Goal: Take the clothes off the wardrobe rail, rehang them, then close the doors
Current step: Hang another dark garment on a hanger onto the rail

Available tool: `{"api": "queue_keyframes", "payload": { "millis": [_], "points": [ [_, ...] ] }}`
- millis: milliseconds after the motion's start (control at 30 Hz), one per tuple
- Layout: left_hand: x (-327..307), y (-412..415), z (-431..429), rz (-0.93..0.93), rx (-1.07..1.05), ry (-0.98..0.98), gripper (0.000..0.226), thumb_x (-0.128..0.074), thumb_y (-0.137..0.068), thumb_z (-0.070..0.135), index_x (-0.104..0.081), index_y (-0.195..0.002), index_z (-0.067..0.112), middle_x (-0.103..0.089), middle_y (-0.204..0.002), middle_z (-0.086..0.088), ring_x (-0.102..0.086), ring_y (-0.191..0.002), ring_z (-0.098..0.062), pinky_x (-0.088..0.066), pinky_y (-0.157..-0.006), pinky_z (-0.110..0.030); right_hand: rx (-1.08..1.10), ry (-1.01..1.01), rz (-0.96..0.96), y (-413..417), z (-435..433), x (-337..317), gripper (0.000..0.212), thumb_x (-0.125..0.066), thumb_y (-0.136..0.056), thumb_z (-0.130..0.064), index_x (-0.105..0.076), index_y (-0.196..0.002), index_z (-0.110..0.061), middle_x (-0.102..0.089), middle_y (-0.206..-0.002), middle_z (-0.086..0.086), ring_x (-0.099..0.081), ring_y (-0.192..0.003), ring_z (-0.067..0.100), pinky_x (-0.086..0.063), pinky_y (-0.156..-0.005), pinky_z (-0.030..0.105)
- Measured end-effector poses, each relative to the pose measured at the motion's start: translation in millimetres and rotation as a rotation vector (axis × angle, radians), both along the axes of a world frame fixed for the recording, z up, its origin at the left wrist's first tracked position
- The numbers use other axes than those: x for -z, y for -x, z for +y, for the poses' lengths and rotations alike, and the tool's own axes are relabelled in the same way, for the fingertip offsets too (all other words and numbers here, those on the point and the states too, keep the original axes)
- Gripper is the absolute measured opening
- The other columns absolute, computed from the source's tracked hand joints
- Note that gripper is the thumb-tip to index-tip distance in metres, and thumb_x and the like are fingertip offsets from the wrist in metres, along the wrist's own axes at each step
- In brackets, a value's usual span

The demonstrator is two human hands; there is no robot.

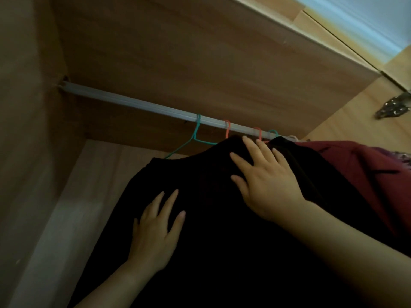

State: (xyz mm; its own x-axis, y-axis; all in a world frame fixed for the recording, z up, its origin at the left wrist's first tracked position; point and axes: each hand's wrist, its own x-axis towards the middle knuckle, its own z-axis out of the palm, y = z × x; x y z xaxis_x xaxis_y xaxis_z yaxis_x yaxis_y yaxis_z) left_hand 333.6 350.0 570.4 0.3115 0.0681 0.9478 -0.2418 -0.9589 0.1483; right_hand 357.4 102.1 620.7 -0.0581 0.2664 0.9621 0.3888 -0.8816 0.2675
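Two open palms, L hand [155, 232] & R hand [266, 181], press a black garment [200, 263] near right end of rail [133, 103]. Prob. smoothing it; nothing gripped.

Left hand [155, 232], right hand [268, 185] flat on black garment [211, 263]; rail [133, 103] above

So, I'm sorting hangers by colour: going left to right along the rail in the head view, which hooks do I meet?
Green hook → orange hook → second orange hook → second green hook, all on the rail.
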Motion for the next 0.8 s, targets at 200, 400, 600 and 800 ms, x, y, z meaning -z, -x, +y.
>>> {"api": "queue_keyframes", "payload": {
  "millis": [200, 400, 600, 800],
  "points": [
    [93, 12, -44, 0.127, -0.114, -0.107, 0.074, 0.002, -0.071, 0.076, -0.007, -0.142, 0.055, -0.002, -0.156, 0.018, -0.002, -0.143, -0.006, -0.004, -0.116, -0.054, 0.033, -0.024, 0.11, -2, -23, 115, 0.057, -0.029, -0.088, -0.052, -0.059, -0.125, -0.021, -0.049, -0.139, 0.01, -0.043, -0.13, 0.029, -0.027, -0.105, 0.043],
    [192, 20, -92, 0.15, -0.124, -0.175, 0.069, -0.003, -0.078, 0.071, -0.007, -0.144, 0.05, -0.007, -0.157, 0.014, -0.001, -0.144, -0.009, -0.003, -0.114, -0.052, 0.01, 0.035, 0.282, 19, -56, 234, 0.057, -0.03, -0.09, -0.053, -0.047, -0.135, -0.022, -0.037, -0.148, 0.007, -0.032, -0.137, 0.026, -0.024, -0.107, 0.037],
    [291, 46, -136, 0.247, 0.008, -0.192, 0.06, -0.015, -0.087, 0.067, -0.018, -0.143, 0.045, -0.024, -0.154, 0.007, -0.02, -0.142, -0.016, -0.02, -0.112, -0.058, 0.002, 0.068, 0.493, 55, -98, 349, 0.051, -0.034, -0.091, -0.047, -0.053, -0.13, -0.02, -0.047, -0.14, 0.007, -0.04, -0.132, 0.023, -0.029, -0.107, 0.035],
    [411, 89, -192, 0.464, 0.36, -0.137, 0.059, -0.024, -0.089, 0.066, -0.032, -0.141, 0.04, -0.032, -0.145, 0.016, -0.028, -0.13, -0.002, -0.033, -0.105, -0.038, -0.118, 0.095, 0.758, 113, -166, 463, 0.048, -0.04, -0.094, -0.043, -0.047, -0.135, -0.02, -0.038, -0.147, 0.004, -0.028, -0.139, 0.02, -0.032, -0.109, 0.035]
  ]
}}
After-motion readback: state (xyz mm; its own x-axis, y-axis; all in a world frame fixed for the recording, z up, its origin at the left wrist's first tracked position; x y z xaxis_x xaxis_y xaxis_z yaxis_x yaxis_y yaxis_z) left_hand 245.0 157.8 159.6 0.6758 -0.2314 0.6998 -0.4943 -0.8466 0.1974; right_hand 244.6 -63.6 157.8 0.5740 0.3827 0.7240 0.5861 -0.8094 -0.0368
